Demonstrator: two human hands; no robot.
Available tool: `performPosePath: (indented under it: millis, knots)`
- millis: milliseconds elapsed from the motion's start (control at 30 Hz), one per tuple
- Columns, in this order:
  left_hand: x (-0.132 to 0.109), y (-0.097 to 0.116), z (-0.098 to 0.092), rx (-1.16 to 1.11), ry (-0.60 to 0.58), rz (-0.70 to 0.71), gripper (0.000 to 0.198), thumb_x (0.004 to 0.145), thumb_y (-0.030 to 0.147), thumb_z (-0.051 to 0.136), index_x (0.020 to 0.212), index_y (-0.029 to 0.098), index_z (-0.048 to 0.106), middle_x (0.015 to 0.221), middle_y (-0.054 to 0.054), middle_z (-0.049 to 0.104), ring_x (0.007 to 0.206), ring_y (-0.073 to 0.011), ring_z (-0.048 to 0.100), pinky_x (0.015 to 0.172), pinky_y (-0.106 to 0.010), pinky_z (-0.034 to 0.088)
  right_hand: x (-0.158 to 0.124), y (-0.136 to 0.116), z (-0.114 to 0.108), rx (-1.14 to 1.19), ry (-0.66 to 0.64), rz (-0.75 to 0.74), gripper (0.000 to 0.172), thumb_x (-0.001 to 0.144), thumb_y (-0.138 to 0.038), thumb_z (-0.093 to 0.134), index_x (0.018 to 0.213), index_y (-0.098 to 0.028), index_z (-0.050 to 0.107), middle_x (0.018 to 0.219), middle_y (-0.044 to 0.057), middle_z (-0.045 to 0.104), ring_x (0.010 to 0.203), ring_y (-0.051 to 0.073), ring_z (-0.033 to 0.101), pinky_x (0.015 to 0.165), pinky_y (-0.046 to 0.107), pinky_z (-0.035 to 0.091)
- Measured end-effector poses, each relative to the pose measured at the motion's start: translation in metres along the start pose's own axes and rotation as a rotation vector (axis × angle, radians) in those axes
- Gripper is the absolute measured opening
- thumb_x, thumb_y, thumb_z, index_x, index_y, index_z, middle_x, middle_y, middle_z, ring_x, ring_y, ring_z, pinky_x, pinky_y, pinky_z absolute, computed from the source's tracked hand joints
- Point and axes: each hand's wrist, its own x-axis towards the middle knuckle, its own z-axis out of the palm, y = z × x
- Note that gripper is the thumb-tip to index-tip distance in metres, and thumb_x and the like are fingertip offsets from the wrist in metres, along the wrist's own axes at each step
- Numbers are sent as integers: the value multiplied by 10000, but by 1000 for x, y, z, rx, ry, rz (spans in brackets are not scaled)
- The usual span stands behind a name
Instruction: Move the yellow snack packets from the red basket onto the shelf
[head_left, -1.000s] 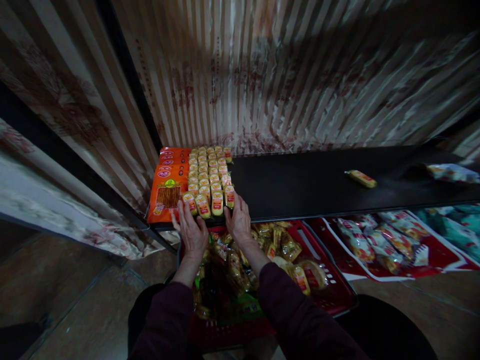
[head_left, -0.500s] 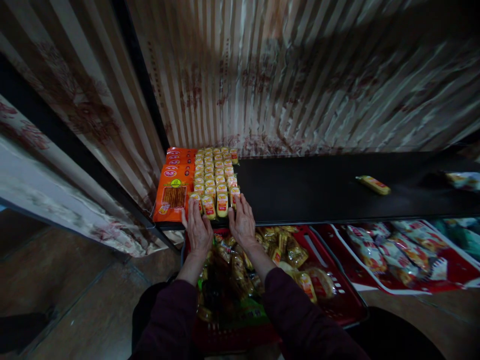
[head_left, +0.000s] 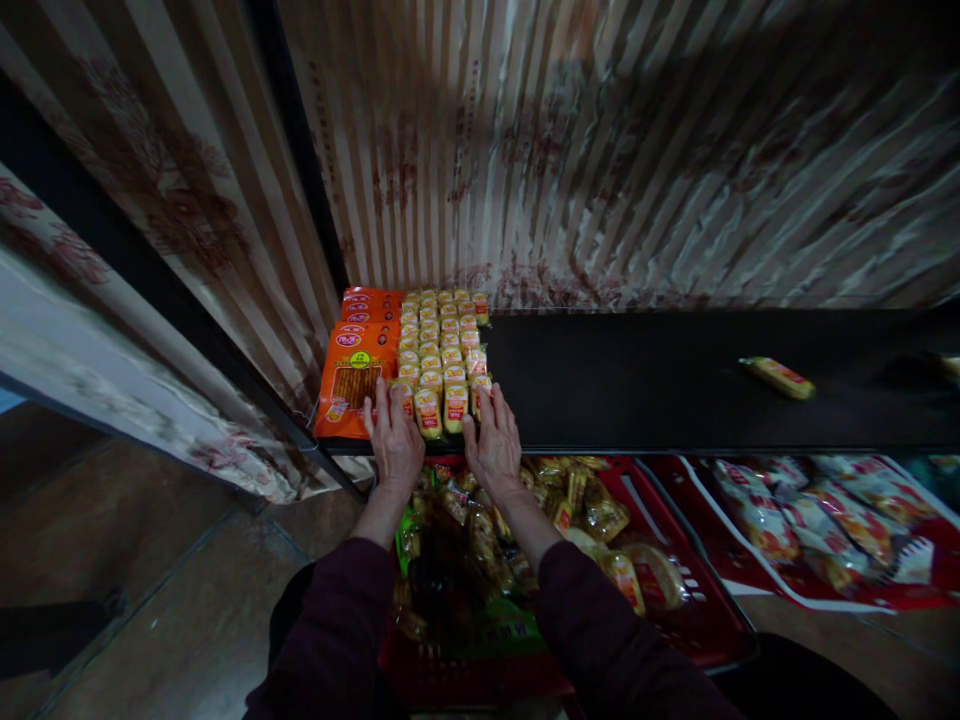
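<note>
My left hand and my right hand lie flat, fingers stretched forward, on the front edge of a black shelf. Between and under their fingertips stands a block of small yellow snack packets in neat rows; both hands touch its front row. Orange flat packets lie stacked just left of the block, beside my left hand. Below my wrists a red basket holds several yellow and green snack bags.
One loose yellow packet lies far right on the shelf. A red bag of wrapped snacks lies on the floor at the right. Striped patterned panels wall the shelf behind and at the left. Brown floor shows at the lower left.
The view has drifted left, so everything sits further right in the picture. Both hands stay pressed against the front row of yellow packets, fingers a little further onto it.
</note>
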Motion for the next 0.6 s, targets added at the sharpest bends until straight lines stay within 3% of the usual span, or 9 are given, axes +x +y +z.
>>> performPosePath:
  millis: [300, 600]
  knots:
    - [4, -9, 2, -114, -47, 48, 460, 887, 85, 325, 1303, 165, 502, 1461, -146, 401, 1386, -199, 317, 1143, -463, 284, 0, -9, -2, -77, -10, 51, 501, 946, -348, 314, 1404, -160, 388, 1491, 166, 326, 1305, 290, 378, 1001, 455, 382]
    - [5, -12, 3, -128, -22, 71, 415, 909, 119, 337, 1274, 156, 529, 1450, -147, 418, 1362, -219, 359, 1123, -461, 317, -1, -12, -1, -66, 15, 34, 495, 948, -329, 315, 1398, -144, 401, 1513, 178, 271, 1361, 301, 293, 1035, 482, 360]
